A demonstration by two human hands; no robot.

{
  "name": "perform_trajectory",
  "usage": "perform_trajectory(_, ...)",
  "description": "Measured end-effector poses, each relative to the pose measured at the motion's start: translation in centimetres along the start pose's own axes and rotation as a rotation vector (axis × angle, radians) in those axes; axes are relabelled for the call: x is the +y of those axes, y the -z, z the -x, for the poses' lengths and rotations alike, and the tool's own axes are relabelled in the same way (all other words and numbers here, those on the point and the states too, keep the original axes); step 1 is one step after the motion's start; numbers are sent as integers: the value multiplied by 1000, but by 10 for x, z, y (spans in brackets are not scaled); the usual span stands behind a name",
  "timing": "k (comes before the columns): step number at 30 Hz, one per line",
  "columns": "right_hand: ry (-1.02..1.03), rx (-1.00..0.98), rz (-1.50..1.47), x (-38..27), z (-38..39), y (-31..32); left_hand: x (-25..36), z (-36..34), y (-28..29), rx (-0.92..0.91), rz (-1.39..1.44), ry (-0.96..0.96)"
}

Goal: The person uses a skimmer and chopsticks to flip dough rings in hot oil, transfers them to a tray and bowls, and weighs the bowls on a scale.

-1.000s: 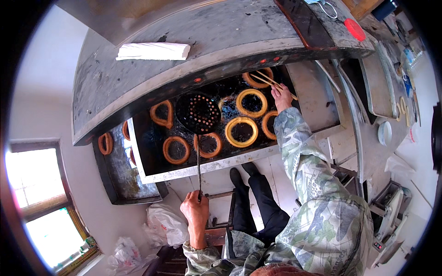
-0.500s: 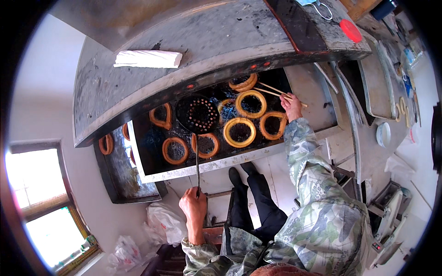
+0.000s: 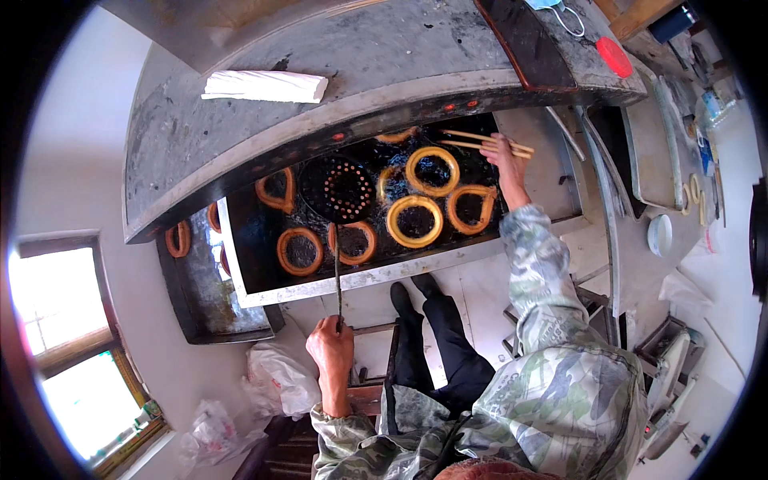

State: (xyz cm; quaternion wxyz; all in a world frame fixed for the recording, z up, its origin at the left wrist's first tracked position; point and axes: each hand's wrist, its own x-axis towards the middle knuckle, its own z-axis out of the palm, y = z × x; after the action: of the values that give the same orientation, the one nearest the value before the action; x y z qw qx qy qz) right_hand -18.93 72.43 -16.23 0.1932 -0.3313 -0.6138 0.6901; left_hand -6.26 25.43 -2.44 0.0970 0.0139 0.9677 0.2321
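My left hand (image 3: 330, 350) is closed around the long thin handle of a black perforated skimmer (image 3: 318, 192), whose round head lies over the oil in a rectangular fryer (image 3: 384, 265). My right hand (image 3: 506, 164) holds a pair of long wooden chopsticks (image 3: 470, 144) at the fryer's far right, their tips pointing left over the oil. Several fried dough rings float there. Two paler ones, a yellow dough ring (image 3: 391, 222) and another beyond it, lie right of the skimmer. Browner ones include a dough ring (image 3: 282, 252) at near left. One at the far edge is partly hidden under the counter.
A grey counter (image 3: 400, 64) overhangs the fryer's far side, with a white roll (image 3: 264, 86), a dark board (image 3: 532, 48) and a red lid (image 3: 614, 58) on it. Left of the fryer, a metal tray (image 3: 240, 320) holds more rings. Plastic bags (image 3: 280, 380) lie at lower left.
My right hand and the chopsticks have shifted up toward the far edge. The far dough ring has moved left and farther under the counter edge. My left hand keeps hold of the skimmer.
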Motion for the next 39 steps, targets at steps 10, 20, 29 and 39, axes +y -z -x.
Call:
perform_trajectory(10,121,-25,235,38,26,22,3,-13,-13,-105,-49,-28)
perform_trajectory(20,249,23,176,21,48,-10,2,-22,-20,-88,-52,-39)
perform_trajectory(29,30,-50,61,24,81,-80,-1,-19,-7,-98,-61,60)
perform_trajectory(39,-50,-39,-128,51,82,-114,-7,-23,-6,-51,-24,41)
